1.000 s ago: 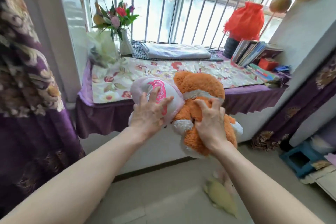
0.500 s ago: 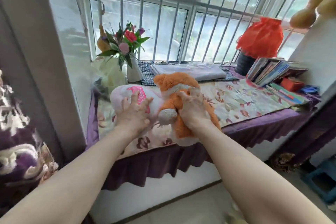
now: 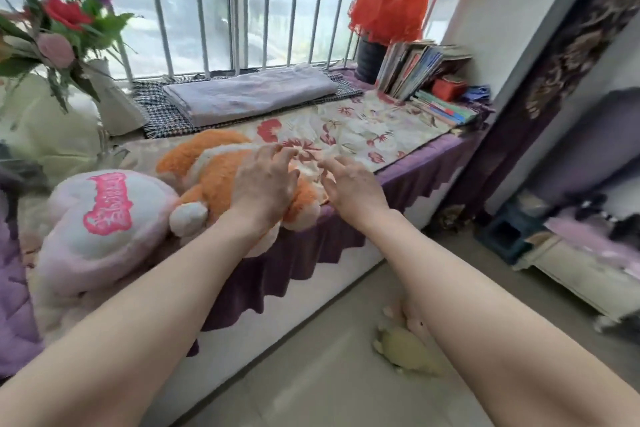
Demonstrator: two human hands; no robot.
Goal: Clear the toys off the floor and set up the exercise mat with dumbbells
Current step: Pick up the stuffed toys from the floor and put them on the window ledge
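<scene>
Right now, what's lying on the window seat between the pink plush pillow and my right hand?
In the head view, the orange plush toy lies between the pink plush pillow and your right hand, with your left hand resting on it.

Orange-white plush (image 3: 211, 170); pink-lettered pillow (image 3: 104, 218); yellowish(?) floor toy (image 3: 405, 350).

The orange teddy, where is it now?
The orange plush toy lies on the flowery window seat, left of centre, beside the pink plush toy, under the left hand.
</scene>
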